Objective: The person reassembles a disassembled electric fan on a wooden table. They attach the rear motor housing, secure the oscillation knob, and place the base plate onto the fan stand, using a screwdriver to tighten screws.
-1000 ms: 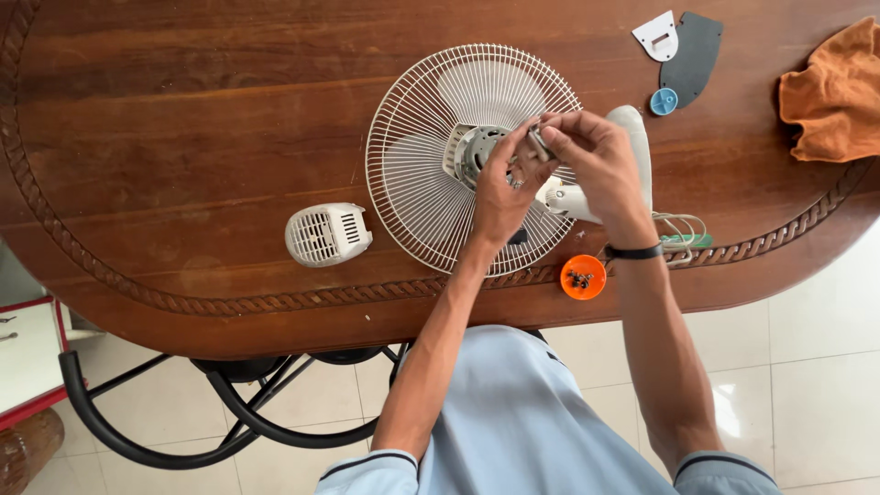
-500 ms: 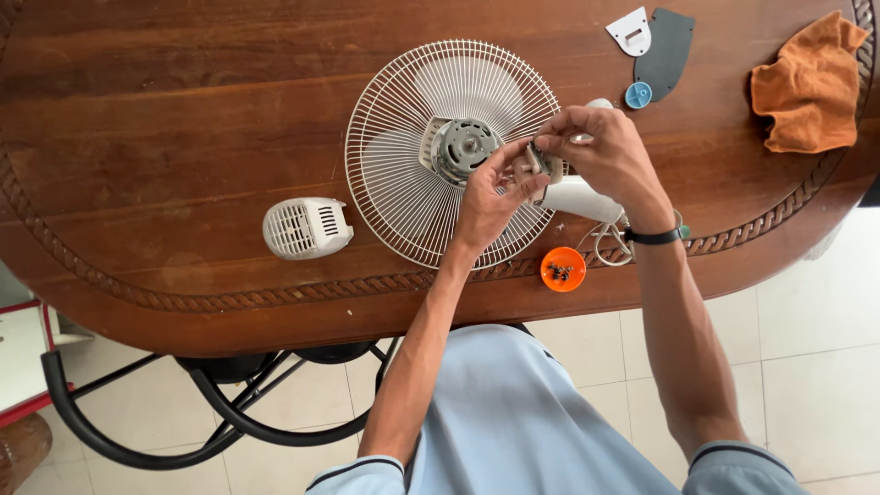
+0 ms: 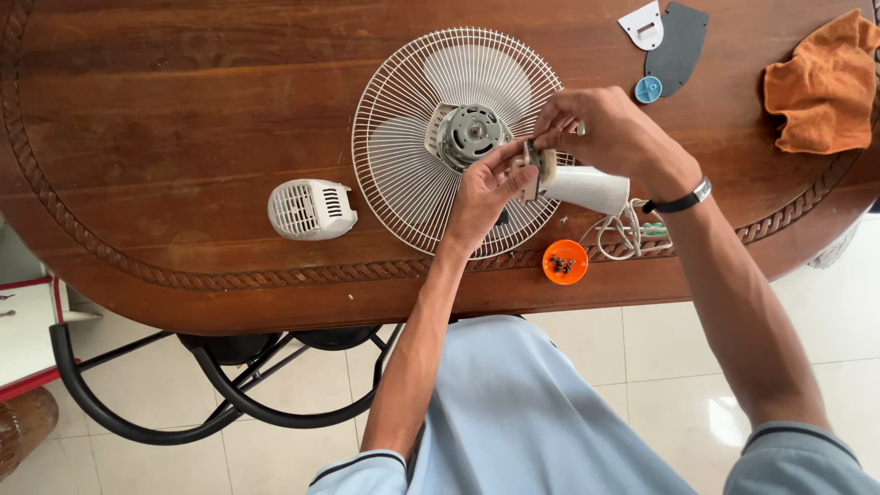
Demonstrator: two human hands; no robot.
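1. At centre frame, we saw a person's two bare hands meeting over a dismantled white fan on a dark wooden table (image 3: 183, 110).
2. The left hand (image 3: 481, 197) had its fingers pinched together on a small metal-and-cream part (image 3: 534, 165), held just right of the fan's exposed motor (image 3: 469, 135).
3. The right hand (image 3: 600, 133), a dark band at its wrist, came in from the right with its fingertips closed on the top of that same small part.
4. The motor sat at the middle of the round wire guard (image 3: 403, 183), which lay flat on the table in the upper centre of the frame.
5. Under the hands, the fan's white neck (image 3: 587, 188) pointed right, touching the guard's edge.
6. A coiled cord (image 3: 632, 234) lay right of centre, with an orange dish of screws (image 3: 565, 262) just beside it, near the table's lower edge.
7. A white vented motor cover (image 3: 310, 209) lay left of the guard, apart from it.
8. At upper right we noted an orange cloth (image 3: 825, 87), a dark plate (image 3: 676, 46), a white bracket (image 3: 642, 23) and a blue knob (image 3: 648, 89).
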